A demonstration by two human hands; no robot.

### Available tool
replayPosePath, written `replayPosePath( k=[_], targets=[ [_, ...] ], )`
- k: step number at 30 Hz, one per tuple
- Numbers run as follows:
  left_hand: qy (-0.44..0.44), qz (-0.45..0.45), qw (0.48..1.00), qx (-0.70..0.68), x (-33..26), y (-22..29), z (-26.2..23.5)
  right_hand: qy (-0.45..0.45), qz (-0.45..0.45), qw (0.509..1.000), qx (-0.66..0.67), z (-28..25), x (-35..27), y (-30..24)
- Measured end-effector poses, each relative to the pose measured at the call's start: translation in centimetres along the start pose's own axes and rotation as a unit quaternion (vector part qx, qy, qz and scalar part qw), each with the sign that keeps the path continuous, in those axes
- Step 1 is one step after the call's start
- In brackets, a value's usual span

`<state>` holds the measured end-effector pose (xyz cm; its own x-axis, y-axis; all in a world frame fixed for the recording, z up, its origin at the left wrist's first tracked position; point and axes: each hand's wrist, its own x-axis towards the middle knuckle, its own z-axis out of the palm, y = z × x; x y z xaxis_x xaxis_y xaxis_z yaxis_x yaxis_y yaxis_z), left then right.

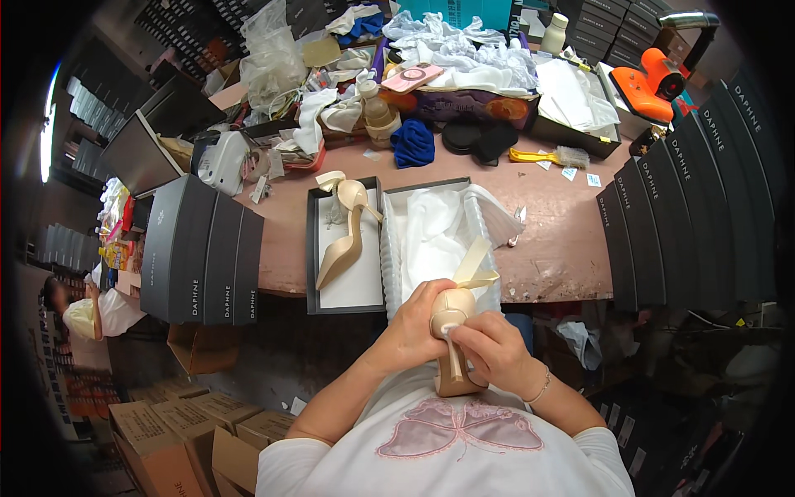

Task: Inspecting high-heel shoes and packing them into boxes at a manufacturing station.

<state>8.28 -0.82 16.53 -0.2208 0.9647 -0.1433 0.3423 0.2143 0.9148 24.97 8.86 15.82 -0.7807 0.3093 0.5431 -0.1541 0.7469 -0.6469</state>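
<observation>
A beige high-heeled shoe [452,308] is held in front of my chest, its heel turned toward me and a pale ribbon strap rising from its far side. My left hand [411,331] wraps round its side. With fingers pinched together, my right hand [503,354] presses a small white wad [447,329] against the back of the shoe, above the slim heel. The matching beige shoe [341,253] lies on its side in a shallow dark box lid [374,302]. Beside that, an open shoebox lined with white tissue paper [431,228] sits partly behind my hands.
Stacks of dark shoeboxes flank me, at the left [186,248] and right [687,215]. Across the table's back are a yellow brush [538,156], blue cloth [412,143], bottle [379,116] and pink phone [411,77]. Cartons [178,431] stand lower left; another person [95,313] sits far left.
</observation>
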Motion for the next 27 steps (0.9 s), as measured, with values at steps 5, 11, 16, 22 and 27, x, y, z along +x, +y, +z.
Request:
replayPosePath(
  k=[5,11,16,22,27],
  targets=[
    [0.003,-0.006,1.0,0.007,-0.15,-0.13,0.05,0.002,0.015,1.0,0.013,0.32,0.01,-0.08],
    [0.0,-0.014,1.0,0.002,-0.08,0.01,0.04,0.011,0.008,1.0,-0.01,0.21,0.28,0.21],
    [0.023,0.007,1.0,0.013,-0.13,-0.44,0.24,-0.013,0.003,1.0,-0.008,-0.04,-0.41,-0.38],
    [0.017,0.0,1.0,0.017,-0.06,-0.34,0.23,-0.012,0.009,1.0,-0.011,-0.27,0.37,-0.15],
    [0.01,-0.015,1.0,0.0,0.02,0.03,0.11,0.003,0.022,0.999,-0.036,-0.4,0.52,0.17]
  ],
)
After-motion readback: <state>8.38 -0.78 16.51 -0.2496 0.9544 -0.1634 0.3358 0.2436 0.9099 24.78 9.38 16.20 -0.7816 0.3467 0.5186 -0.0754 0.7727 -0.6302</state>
